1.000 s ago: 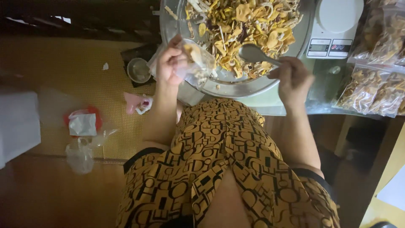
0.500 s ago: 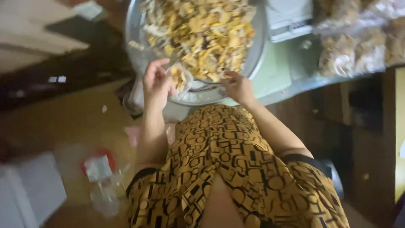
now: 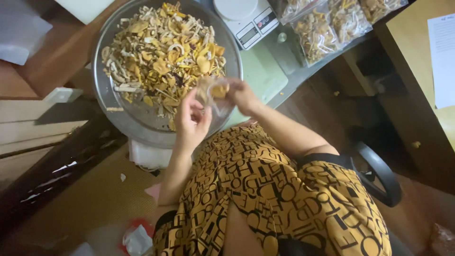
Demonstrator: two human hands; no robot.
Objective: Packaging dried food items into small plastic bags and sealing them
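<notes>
Left hand (image 3: 192,121) and right hand (image 3: 241,95) raised close together, fingers pinched.

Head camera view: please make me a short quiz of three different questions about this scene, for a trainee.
1. True or false: both hands hold the small clear bag over the tray's rim.
2. What stands just beyond the round metal tray? A) a kettle B) a white kitchen scale C) a laptop
3. Fill in: the tray holds a heap of yellow and white dried ____.

Key:
1. True: the left hand and the right hand grip it together.
2. B, the white kitchen scale.
3. Snack pieces; sealed bags of them lie nearby.
</notes>
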